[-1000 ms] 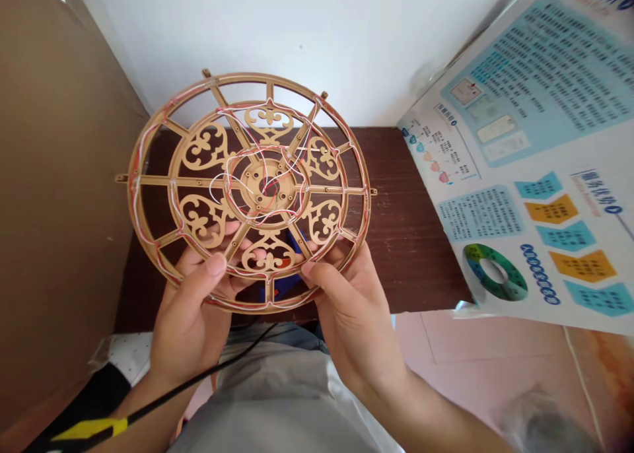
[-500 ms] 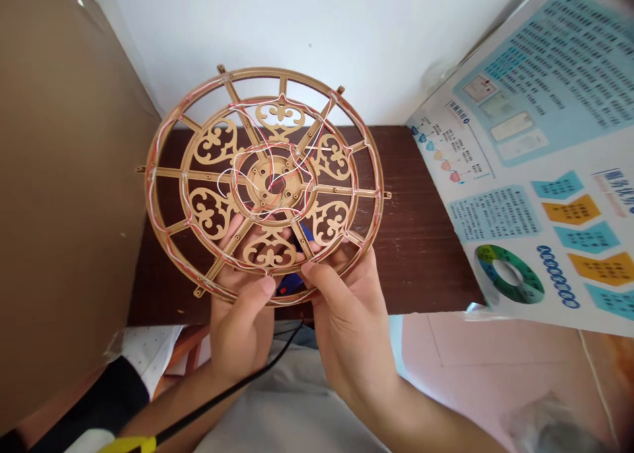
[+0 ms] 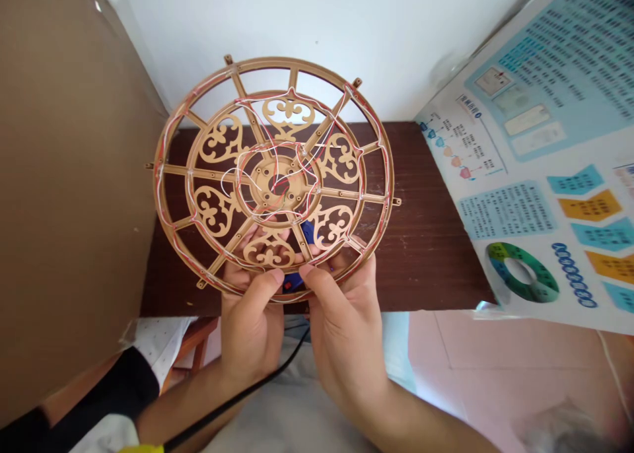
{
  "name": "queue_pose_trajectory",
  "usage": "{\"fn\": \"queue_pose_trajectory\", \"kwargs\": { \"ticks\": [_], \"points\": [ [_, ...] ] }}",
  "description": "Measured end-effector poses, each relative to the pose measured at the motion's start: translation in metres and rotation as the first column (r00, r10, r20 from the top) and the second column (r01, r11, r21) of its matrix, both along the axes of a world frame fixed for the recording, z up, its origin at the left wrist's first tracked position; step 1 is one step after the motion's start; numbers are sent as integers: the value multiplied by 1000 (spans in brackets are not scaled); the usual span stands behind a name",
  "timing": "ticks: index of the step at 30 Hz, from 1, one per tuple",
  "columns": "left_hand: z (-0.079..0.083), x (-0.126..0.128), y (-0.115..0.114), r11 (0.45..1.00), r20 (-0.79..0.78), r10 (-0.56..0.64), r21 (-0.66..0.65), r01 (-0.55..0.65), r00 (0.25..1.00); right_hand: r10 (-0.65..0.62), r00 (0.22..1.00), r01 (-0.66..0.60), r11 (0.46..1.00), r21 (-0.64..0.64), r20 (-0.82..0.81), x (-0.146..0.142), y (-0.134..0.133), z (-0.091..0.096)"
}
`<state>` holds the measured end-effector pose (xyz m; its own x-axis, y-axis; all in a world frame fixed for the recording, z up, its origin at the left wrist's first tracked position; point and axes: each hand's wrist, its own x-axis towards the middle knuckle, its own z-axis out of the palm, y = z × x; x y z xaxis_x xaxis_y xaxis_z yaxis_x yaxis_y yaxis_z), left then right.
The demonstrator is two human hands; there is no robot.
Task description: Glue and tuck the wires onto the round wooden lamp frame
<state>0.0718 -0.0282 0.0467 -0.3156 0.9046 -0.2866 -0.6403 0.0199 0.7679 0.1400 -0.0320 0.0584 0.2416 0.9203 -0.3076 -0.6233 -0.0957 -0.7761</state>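
I hold a round golden openwork frame (image 3: 275, 179) with spokes, scroll ornaments and thin red and white wires strung along its rings. It is tilted up facing me above a dark wooden table (image 3: 426, 242). My left hand (image 3: 250, 327) grips the frame's lower rim, thumb on the front, fingers behind. My right hand (image 3: 341, 327) grips the rim right beside it in the same way. A small blue part (image 3: 297, 278) shows behind the frame between my thumbs. A black cable (image 3: 232, 400) runs down from the frame across my lap.
A large brown cardboard sheet (image 3: 69, 195) stands at the left. A printed poster (image 3: 539, 156) with blue and orange boxes leans at the right. A white wall is behind the table. Pink floor (image 3: 495, 374) lies at the lower right.
My left hand has slid right along the lower rim until it sits beside my right hand. The frame has shifted a little right and up in view.
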Motion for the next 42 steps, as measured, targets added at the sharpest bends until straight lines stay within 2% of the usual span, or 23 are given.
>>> {"fn": "queue_pose_trajectory", "kwargs": {
  "ticks": [7, 16, 22, 32, 42],
  "points": [
    [0, -2, 1, 999, 7, 19, -27, -19, 1000, 7, 1000, -7, 1000, -15, 30, -2, 0, -3],
    [0, -4, 4, 997, 0, 26, -69, -26, 1000, 13, 999, -13, 1000, -21, -32, -3, 3, -3],
    [0, -3, 4, 999, -25, 11, -48, -12, 1000, 32, 999, -31, 999, 21, -27, -3, 4, -4],
    [-3, -3, 4, 999, -44, 27, -20, -27, 999, -2, 995, 0, 1000, -20, -98, -1, 3, -6],
    [-3, -3, 3, 1000, -73, 12, 9, -12, 997, -15, 995, 16, 1000, 6, -100, -1, 5, -9]
  ]
}}
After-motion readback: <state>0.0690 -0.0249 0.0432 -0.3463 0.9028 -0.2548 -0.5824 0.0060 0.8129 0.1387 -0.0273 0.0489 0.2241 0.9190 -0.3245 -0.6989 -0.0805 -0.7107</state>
